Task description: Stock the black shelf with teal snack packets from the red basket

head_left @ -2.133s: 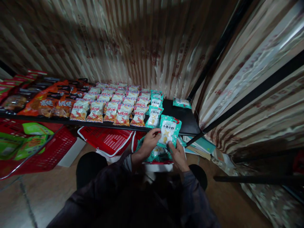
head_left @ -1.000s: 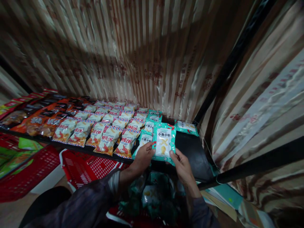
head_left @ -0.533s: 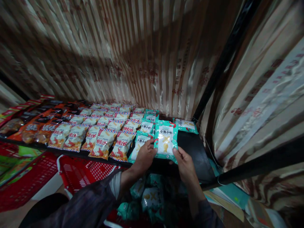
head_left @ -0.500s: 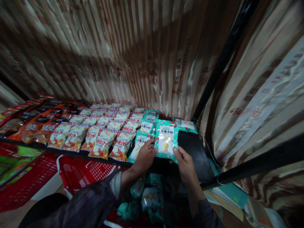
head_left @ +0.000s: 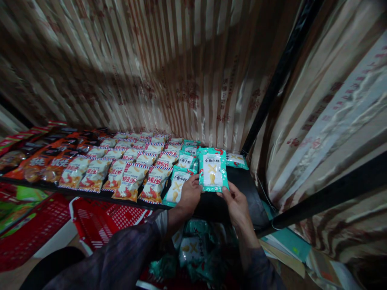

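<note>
Both my hands hold one teal snack packet (head_left: 213,170) by its lower corners, over the right end of a black shelf (head_left: 242,189). My left hand (head_left: 190,195) pinches the bottom left corner, my right hand (head_left: 237,204) the bottom right. The packet stands upright, printed face towards me. To its left lies a short column of like teal packets (head_left: 178,189). One more teal packet (head_left: 236,160) lies flat at the back right of the shelf.
Rows of white-and-red snack packets (head_left: 130,174) and orange bags (head_left: 36,167) cover the shelf to the left. Red baskets (head_left: 102,217) sit below it, and more teal packets (head_left: 193,251) lie under my arms. A striped curtain (head_left: 169,68) and black posts (head_left: 272,80) close the back and right.
Both hands carried the teal packet up from below the shelf edge and further back over the shelf. My view has moved closer to the shelf.
</note>
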Motion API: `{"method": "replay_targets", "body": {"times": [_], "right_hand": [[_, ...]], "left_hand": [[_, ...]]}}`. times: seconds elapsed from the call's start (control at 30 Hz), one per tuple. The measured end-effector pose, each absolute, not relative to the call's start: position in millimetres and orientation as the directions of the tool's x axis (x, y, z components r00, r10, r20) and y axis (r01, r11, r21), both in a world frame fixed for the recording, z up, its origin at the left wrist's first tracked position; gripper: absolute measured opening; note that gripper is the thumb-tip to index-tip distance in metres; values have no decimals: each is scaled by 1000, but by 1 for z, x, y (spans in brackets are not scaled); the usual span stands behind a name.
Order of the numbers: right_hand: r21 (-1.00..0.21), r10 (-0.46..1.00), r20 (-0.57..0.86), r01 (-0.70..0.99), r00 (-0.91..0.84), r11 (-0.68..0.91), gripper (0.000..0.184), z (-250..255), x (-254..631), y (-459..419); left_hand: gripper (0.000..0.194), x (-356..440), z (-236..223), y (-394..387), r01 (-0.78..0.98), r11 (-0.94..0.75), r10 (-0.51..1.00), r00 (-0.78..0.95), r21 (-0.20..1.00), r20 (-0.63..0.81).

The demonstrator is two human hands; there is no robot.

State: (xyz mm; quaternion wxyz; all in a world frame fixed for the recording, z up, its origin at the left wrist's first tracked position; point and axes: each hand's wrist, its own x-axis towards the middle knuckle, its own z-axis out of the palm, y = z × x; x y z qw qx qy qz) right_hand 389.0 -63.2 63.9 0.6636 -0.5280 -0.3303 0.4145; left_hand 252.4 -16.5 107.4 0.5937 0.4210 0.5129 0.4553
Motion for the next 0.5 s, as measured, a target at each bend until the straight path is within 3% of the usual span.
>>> {"method": "replay_targets", "body": {"times": [0.3, 0.5], "right_hand": [[-955, 820, -26, -256, 571, 148, 54, 47, 399, -52], [-976, 778, -7, -175, 628, 132, 59, 45, 412, -54]], "left_hand": [[47, 269, 102, -9, -27, 179, 984, 13, 983, -179], [32, 292, 87, -3, 38, 103, 994, 25, 994, -104]]}}
